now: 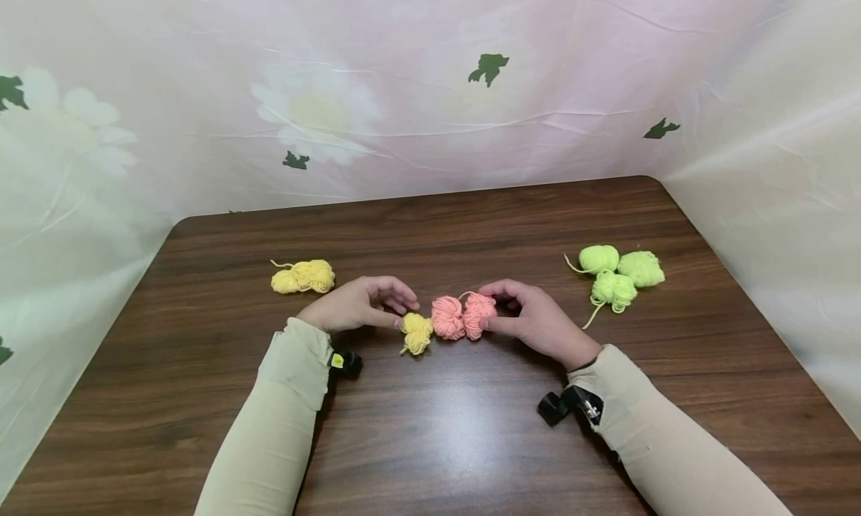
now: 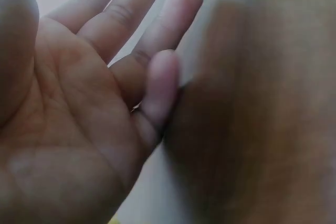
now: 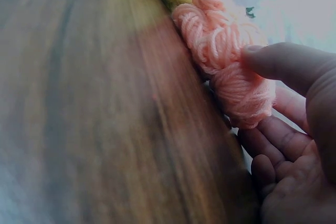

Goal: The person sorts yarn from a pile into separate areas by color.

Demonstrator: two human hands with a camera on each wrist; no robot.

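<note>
Two pink yarn bundles point(image 1: 448, 318) lie side by side mid-table, a loose strand curving over them. My right hand point(image 1: 538, 321) pinches the right-hand bundle point(image 3: 244, 95), thumb on its near side and fingers behind. Just left of the pink yarn, seemingly against it, sits a small yellow yarn bundle point(image 1: 417, 333). My left hand point(image 1: 356, 304) is beside this yellow bundle, thumb tip at its upper left edge; whether they touch is hard to tell. In the left wrist view the left palm point(image 2: 68, 108) shows loosely spread fingers with nothing between them.
More yellow yarn point(image 1: 306, 277) with a loose tail lies at the left, beyond my left wrist. Several light green yarn balls point(image 1: 613, 288) cluster on the right with trailing strands. The brown wooden table point(image 1: 430, 232) meets a flowered cloth point(image 1: 403, 75) behind.
</note>
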